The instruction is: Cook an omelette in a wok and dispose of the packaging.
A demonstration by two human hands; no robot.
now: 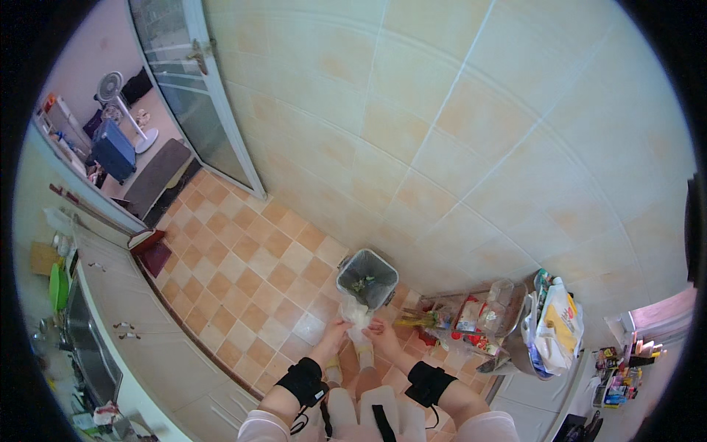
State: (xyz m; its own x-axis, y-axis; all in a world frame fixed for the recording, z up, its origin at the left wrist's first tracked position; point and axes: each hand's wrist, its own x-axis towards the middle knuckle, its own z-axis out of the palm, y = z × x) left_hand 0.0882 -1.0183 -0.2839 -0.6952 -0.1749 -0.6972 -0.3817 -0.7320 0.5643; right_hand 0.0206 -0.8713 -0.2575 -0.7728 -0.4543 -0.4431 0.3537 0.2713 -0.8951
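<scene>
Both my hands pinch a thin whitish plastic bag [357,316] between them, low in front of my legs. My left hand [335,335] grips its left side, and the fingers of my right hand [381,333] grip its right side. Just beyond stands a bin [382,276] lined with a dark grey bag. Green scraps [363,284] lie inside the bin. The far part of the plastic bag overlaps the bin's near rim in view; whether it touches the rim I cannot tell. Black bands circle both my wrists.
Right of the bin, a rack [513,315] holds packages and clear plastic containers, with stuffed bags [558,326] beside it. A counter with a sink [91,342] runs along the left. A glass door [204,105] stands ajar, with a fan [128,113] and a blue suitcase [113,149] beyond.
</scene>
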